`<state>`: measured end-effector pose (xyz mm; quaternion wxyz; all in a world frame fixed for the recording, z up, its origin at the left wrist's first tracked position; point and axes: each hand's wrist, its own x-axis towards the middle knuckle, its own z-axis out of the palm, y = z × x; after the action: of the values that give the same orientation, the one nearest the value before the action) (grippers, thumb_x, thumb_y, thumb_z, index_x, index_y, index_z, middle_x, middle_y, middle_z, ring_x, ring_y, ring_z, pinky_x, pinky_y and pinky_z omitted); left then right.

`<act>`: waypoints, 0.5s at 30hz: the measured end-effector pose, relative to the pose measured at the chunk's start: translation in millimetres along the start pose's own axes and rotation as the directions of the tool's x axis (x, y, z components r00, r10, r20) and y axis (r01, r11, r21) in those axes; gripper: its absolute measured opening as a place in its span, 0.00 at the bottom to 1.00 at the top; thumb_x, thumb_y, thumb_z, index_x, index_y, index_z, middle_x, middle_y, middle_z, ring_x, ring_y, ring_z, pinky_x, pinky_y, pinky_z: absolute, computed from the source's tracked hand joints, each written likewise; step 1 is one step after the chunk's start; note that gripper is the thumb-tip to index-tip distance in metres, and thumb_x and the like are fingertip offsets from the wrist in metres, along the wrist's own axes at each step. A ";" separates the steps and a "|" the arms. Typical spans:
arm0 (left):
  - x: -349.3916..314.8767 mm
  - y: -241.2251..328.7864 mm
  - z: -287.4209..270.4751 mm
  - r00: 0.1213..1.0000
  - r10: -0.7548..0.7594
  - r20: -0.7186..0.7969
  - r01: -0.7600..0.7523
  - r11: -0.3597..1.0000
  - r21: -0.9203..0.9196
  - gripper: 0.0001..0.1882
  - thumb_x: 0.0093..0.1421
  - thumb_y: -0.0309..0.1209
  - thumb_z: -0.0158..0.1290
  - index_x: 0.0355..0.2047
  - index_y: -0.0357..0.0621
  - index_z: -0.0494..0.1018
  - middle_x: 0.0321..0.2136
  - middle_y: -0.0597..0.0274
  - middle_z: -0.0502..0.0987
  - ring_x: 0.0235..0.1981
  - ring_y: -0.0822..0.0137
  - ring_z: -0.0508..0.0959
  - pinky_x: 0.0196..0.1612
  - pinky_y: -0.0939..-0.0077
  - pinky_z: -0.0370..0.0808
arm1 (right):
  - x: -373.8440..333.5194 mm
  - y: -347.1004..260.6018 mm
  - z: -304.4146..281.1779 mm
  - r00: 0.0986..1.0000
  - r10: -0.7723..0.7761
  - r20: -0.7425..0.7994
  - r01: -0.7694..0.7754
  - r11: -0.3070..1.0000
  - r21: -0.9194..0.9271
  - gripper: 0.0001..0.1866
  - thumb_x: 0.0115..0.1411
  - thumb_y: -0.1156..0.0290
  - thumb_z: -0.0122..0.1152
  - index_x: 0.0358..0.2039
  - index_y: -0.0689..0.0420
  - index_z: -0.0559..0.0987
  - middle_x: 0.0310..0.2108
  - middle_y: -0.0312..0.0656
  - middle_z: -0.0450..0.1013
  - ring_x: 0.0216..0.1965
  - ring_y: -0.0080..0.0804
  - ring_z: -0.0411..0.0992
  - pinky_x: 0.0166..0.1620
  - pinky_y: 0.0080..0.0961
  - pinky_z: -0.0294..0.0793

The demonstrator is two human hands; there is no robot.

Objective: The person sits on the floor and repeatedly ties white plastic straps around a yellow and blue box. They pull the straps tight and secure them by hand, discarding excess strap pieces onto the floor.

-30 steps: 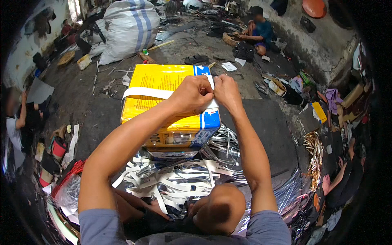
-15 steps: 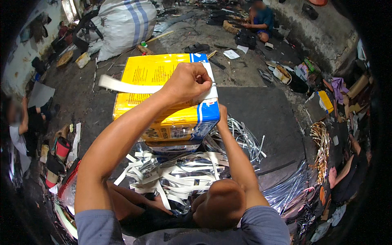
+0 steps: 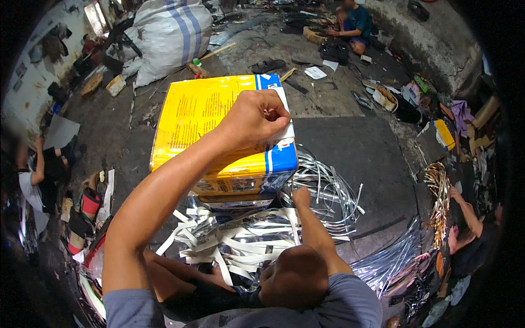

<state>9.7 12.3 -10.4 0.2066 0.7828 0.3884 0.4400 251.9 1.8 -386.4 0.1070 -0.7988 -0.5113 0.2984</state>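
A yellow and blue box (image 3: pixel 199 109) stands in front of me, with a white piece (image 3: pixel 287 123) along its right edge. My left hand (image 3: pixel 260 117) rests over that edge, thumb and fingers pinched together; what lies between them is hidden. Lower down, just right of the box, my right hand (image 3: pixel 301 198) is closed beside a loose coil of silver strips (image 3: pixel 328 186); whatever is inside it cannot be made out. A heap of white and silver strips (image 3: pixel 240 240) lies between the box and my body.
Blue-silver strips (image 3: pixel 385 262) spread at the lower right. A person (image 3: pixel 467 235) there touches copper-coloured strips (image 3: pixel 437 197). Another person (image 3: pixel 35 169) sits at the left, and one more (image 3: pixel 353 27) at the far right. A big white sack (image 3: pixel 169 41) stands behind the box.
The white strip that trailed left from my left hand across the box top is no longer seen there. My right hand has dropped from the box's right side toward me.
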 end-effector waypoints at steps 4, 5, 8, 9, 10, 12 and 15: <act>-0.2 2.5 1.0 1.000 -0.004 -0.004 0.004 1.000 -0.002 0.05 0.55 0.26 0.63 0.28 0.36 0.83 0.25 0.56 0.82 0.26 0.66 0.82 0.32 0.72 0.79 | -5.1 4.5 -8.7 0.994 0.102 -0.030 -0.103 0.994 -0.037 0.23 0.60 0.60 0.62 0.49 0.66 0.80 0.53 0.60 0.78 0.56 0.59 0.76 0.58 0.48 0.76; -0.8 3.5 1.0 1.000 0.004 0.008 -0.004 1.000 0.009 0.05 0.55 0.26 0.63 0.28 0.36 0.83 0.26 0.56 0.81 0.26 0.66 0.82 0.32 0.72 0.78 | -2.9 5.5 -8.7 0.993 0.116 -0.012 -0.116 0.993 -0.029 0.25 0.62 0.60 0.61 0.52 0.66 0.77 0.52 0.60 0.78 0.56 0.59 0.76 0.58 0.48 0.76; -1.3 6.4 -3.4 0.997 0.041 0.059 -0.044 0.998 0.051 0.05 0.56 0.25 0.62 0.30 0.35 0.83 0.27 0.55 0.81 0.28 0.65 0.82 0.32 0.69 0.78 | 4.2 14.6 -1.3 0.996 0.081 -0.028 -0.083 0.989 -0.121 0.26 0.62 0.61 0.60 0.54 0.68 0.74 0.52 0.61 0.78 0.56 0.59 0.76 0.59 0.48 0.76; -2.7 7.2 -5.4 0.994 0.066 0.083 -0.071 0.996 0.062 0.05 0.56 0.25 0.61 0.32 0.35 0.83 0.28 0.55 0.80 0.28 0.64 0.82 0.33 0.68 0.78 | 9.5 17.4 2.8 0.995 0.096 -0.017 -0.098 0.990 -0.100 0.26 0.62 0.64 0.58 0.55 0.69 0.72 0.52 0.62 0.78 0.55 0.59 0.77 0.58 0.48 0.76; -4.2 7.5 -7.5 0.990 0.087 0.108 -0.095 0.993 0.070 0.06 0.57 0.24 0.61 0.33 0.35 0.83 0.29 0.54 0.80 0.29 0.62 0.82 0.33 0.67 0.78 | 15.1 21.8 6.6 0.999 0.034 -0.009 -0.035 0.994 -0.101 0.25 0.62 0.65 0.57 0.55 0.69 0.73 0.51 0.63 0.78 0.55 0.59 0.77 0.58 0.48 0.76; -8.2 6.5 -11.4 0.962 0.220 0.161 -0.240 0.964 0.113 0.07 0.57 0.22 0.60 0.37 0.35 0.82 0.32 0.54 0.80 0.31 0.61 0.81 0.36 0.68 0.78 | 25.8 37.5 12.5 1.000 0.006 0.019 -0.003 0.991 -0.135 0.23 0.62 0.67 0.55 0.54 0.69 0.74 0.51 0.63 0.77 0.54 0.60 0.77 0.58 0.48 0.77; -16.5 3.6 -15.1 0.916 0.329 0.228 -0.376 0.903 0.207 0.14 0.58 0.25 0.58 0.45 0.40 0.82 0.40 0.53 0.79 0.41 0.55 0.80 0.46 0.65 0.78 | 47.2 72.7 5.9 0.999 -0.033 -0.042 0.025 0.982 -0.187 0.17 0.66 0.65 0.48 0.47 0.61 0.80 0.52 0.58 0.78 0.50 0.60 0.79 0.53 0.49 0.80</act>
<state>-6.7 -3.2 -8.7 0.0603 0.8976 0.2702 0.3429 317.3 9.6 -443.0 0.0477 -0.8043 -0.5461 0.2295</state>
